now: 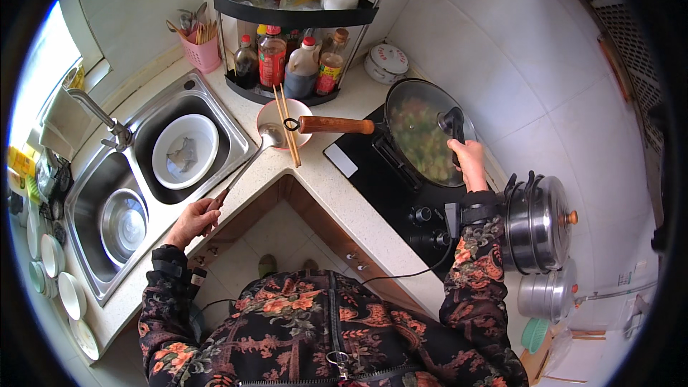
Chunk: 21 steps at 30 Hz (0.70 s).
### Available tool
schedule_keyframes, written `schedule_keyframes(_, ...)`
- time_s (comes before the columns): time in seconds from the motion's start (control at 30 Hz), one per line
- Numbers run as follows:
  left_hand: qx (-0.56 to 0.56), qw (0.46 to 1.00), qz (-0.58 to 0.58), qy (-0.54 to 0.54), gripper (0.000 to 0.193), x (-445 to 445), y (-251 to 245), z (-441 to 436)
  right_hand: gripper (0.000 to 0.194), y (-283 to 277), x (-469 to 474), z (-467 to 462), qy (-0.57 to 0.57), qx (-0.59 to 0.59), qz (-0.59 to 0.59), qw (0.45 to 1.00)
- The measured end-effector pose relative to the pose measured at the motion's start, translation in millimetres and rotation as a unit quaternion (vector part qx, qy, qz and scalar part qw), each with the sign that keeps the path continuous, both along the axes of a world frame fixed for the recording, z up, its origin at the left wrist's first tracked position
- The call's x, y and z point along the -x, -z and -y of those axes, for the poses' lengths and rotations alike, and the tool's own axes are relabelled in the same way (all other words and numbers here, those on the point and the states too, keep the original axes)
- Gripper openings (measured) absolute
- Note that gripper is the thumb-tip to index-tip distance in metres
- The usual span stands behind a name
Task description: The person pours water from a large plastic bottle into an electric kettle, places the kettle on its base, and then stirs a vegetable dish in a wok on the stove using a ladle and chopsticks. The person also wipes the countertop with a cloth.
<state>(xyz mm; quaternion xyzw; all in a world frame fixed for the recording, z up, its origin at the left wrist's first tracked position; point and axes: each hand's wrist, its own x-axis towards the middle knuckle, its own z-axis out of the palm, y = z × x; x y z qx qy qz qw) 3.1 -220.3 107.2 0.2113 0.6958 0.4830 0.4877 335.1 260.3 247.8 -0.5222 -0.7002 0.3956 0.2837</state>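
My right hand is closed around the black handle of a glass lid, which covers a wok on the black cooktop. Chopped green and reddish food shows blurred through the glass. The wok's wooden handle points left, its end ring over a red-rimmed bowl. A pair of wooden chopsticks lies across that bowl. My left hand grips the wooden end of a metal ladle; the ladle's head rests at the bowl.
Left is a double steel sink holding a white basin and a metal bowl. Behind stands a corner rack with sauce bottles. A lidded enamel pot and stacked steel steamer flank the cooktop; bowls line the left counter.
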Motion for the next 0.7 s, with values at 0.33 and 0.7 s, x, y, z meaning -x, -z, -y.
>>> schedule_keyframes(0.33, 0.037, 0.946, -0.323, 0.001, 0.039, 4.3, 42.0, 4.1, 0.035, 10.0, -19.7, -30.9, -0.048, -0.066, 0.097, 0.992)
schedule_keyframes(0.7, 0.05, 0.888, -0.452, -0.061, 0.031, 1.6, 63.5, -0.5, 0.038, 12.4, -45.4, -7.3, -0.002, -0.299, 0.1, 0.949)
